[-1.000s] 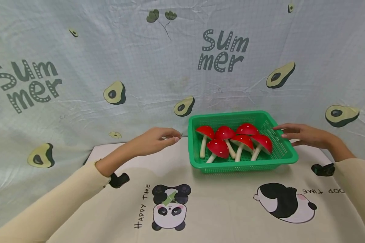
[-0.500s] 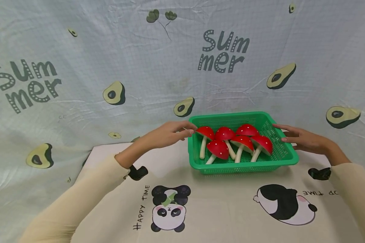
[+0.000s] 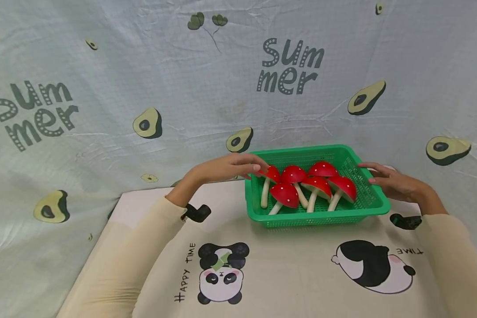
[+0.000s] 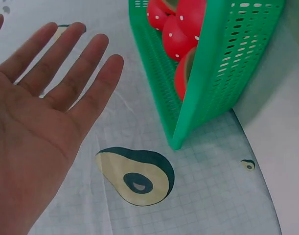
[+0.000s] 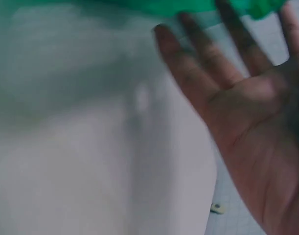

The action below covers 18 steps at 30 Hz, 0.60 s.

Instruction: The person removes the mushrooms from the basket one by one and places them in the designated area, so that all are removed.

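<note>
A green plastic basket [image 3: 318,216] with perforated sides holds several toy mushrooms with white-spotted red caps and cream stems. My left hand [image 3: 230,168] reaches over the basket's left rim, its fingertips overlapping the cap of the leftmost mushroom [image 3: 265,194] in the head view. In the left wrist view, that hand [image 4: 46,98] has its fingers spread and an empty palm. My right hand [image 3: 399,183] is at the basket's right rim, fingertips right at the edge. The right wrist view shows its fingers [image 5: 208,58] extended below the green basket.
The basket stands near the back edge of a table with a panda-print cover [image 3: 294,274]. Behind hangs a pale cloth [image 3: 198,97] printed with avocados and lettering. Black wrist straps or cameras [image 3: 198,213] show beneath both sleeves.
My left hand has moved right, from left of the basket to over its left rim and the leftmost mushroom. The right forearm has shifted slightly inward; basket and mushrooms stay put.
</note>
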Each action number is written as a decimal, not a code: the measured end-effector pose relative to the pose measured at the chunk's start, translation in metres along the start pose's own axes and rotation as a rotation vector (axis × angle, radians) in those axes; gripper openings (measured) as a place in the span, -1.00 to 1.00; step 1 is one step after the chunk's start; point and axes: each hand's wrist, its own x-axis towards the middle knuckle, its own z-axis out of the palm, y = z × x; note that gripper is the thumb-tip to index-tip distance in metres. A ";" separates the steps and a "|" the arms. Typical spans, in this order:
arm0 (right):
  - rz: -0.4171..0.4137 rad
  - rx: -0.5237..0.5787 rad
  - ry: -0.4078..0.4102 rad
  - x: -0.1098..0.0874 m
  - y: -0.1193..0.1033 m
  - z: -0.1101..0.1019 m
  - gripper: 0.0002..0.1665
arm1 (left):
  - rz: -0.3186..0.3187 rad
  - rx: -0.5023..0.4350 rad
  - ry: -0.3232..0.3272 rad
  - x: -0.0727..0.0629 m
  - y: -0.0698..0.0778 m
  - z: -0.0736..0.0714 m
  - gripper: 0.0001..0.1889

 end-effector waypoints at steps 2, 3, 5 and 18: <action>-0.019 0.014 -0.005 -0.001 0.000 -0.001 -0.47 | 0.003 -0.017 -0.005 0.003 -0.003 -0.001 -0.57; -0.030 0.024 -0.007 -0.001 0.001 -0.001 -0.51 | 0.003 -0.022 -0.008 0.005 -0.003 -0.001 -0.58; -0.041 0.041 0.001 -0.002 0.001 -0.001 -0.56 | 0.010 -0.018 -0.020 0.009 -0.005 -0.001 -0.58; -0.006 0.092 0.090 0.000 0.007 0.004 -0.56 | -0.016 0.008 -0.070 0.050 -0.012 0.003 -0.55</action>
